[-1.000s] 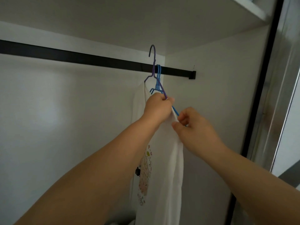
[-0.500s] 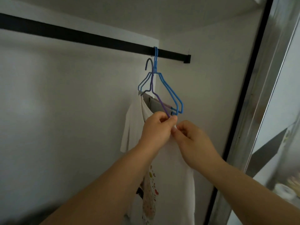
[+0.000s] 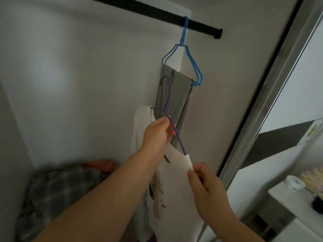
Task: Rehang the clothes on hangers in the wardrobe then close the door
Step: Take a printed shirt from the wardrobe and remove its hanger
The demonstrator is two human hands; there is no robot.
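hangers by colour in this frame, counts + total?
Blue hangers: 2, on the rail
Purple hanger: 1, off the rail, gripped by the left hand, white shirt partly on it
Total: 3

Matt black rail (image 3: 201, 26); thin coated-wire blue hangers (image 3: 195, 67) and purple hanger (image 3: 176, 135); soft white cloth T-shirt (image 3: 176, 173), printed; smooth grey draped fabric (image 3: 172, 100); brushed, faintly glossy metal door frame (image 3: 262, 102).
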